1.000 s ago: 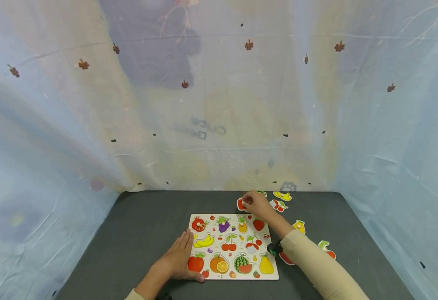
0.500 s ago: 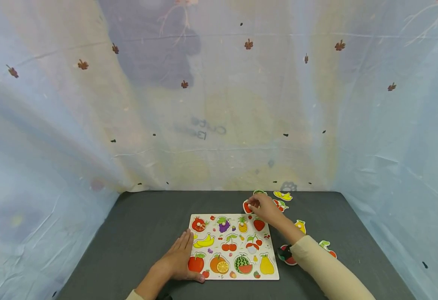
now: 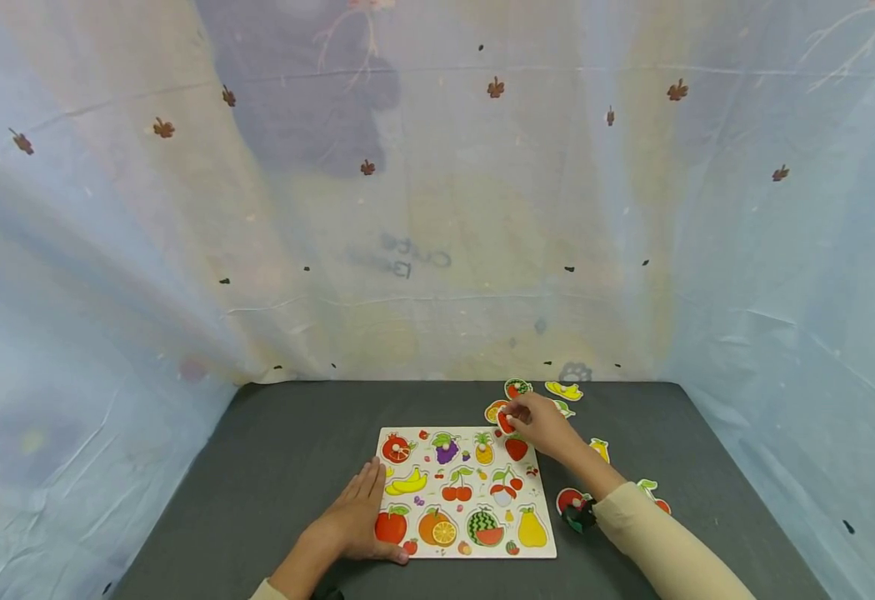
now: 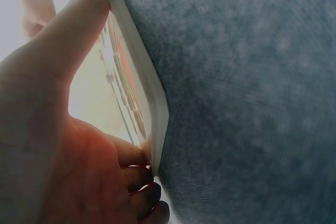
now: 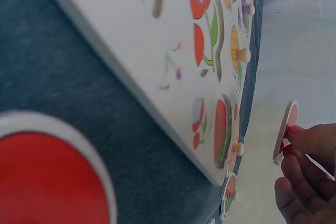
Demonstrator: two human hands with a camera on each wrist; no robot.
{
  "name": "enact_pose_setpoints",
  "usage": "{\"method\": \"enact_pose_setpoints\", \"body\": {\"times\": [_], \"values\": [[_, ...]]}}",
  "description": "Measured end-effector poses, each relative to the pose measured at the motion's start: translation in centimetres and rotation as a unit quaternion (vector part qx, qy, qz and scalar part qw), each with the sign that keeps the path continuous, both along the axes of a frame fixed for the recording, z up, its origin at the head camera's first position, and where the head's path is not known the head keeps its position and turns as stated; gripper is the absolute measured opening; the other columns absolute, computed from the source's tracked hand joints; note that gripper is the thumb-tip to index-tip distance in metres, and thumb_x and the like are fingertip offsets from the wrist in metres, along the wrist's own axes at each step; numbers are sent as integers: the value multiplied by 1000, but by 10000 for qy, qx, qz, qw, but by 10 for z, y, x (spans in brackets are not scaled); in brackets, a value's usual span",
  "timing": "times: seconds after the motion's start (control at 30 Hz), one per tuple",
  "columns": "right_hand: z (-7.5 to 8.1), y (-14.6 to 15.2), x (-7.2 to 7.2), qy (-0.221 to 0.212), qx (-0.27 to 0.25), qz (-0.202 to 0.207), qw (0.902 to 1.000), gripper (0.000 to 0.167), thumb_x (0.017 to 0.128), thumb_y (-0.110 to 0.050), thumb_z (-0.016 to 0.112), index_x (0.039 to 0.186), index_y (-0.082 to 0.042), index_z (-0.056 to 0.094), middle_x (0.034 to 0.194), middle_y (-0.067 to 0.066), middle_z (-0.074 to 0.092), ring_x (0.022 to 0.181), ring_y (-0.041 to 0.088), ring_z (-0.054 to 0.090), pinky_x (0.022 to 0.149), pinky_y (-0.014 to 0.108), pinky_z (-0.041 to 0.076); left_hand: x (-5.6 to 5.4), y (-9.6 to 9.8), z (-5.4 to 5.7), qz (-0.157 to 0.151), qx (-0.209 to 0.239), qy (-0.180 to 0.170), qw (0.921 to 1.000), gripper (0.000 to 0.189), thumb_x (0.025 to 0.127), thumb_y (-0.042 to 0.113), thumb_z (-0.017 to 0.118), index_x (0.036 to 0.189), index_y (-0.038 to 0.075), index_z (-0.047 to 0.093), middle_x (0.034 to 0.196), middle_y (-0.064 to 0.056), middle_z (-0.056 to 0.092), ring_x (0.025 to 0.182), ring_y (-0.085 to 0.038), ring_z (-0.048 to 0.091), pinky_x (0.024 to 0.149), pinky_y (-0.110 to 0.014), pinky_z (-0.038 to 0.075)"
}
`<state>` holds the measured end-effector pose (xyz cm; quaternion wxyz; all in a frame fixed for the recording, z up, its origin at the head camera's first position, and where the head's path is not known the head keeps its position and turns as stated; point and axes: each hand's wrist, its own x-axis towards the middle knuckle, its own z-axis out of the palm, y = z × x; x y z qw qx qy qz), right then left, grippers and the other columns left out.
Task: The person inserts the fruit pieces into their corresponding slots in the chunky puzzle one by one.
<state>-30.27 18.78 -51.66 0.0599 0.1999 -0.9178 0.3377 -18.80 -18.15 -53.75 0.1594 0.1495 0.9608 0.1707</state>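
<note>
In the head view, my right hand (image 3: 542, 423) pinches a small red fruit puzzle piece (image 3: 506, 423) with a white rim, just above the board's back edge. The right wrist view shows this red piece (image 5: 287, 129) tilted on edge between thumb and fingers, apart from the board. A white fruit puzzle board (image 3: 475, 508) lies before me. My left hand (image 3: 358, 512) rests along its left edge, fingers straight and thumb at the front corner. Knobbed pomegranate (image 3: 397, 449), grape (image 3: 447, 450) and pineapple (image 3: 484, 450) pieces sit in the back row.
Behind the board lie orange (image 3: 494, 411), watermelon (image 3: 517, 388) and banana (image 3: 564, 391) pieces. To its right are a yellow piece (image 3: 599, 448), a round red piece (image 3: 571, 500) and a cherry piece (image 3: 657, 497). A patterned curtain (image 3: 437, 208) surrounds the dark table (image 3: 295, 450).
My right hand has carried the red piece rightward and slightly nearer to me, uncovering the orange piece behind. The left hand has stayed in place on the board.
</note>
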Motion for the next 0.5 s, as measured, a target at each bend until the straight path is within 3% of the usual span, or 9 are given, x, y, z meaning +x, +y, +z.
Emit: {"method": "enact_pose_setpoints", "body": {"times": [0.5], "values": [[-6,14,12,-288,191,23,9994,9,98,-2,76,105,-7,76,94,-1,62,80,13,55,70,30,52,1,1,1,42,32,8,10000,145,66,68,95,166,-8,21,176,-25,16,162,-44,19,131,-58,22]]}}
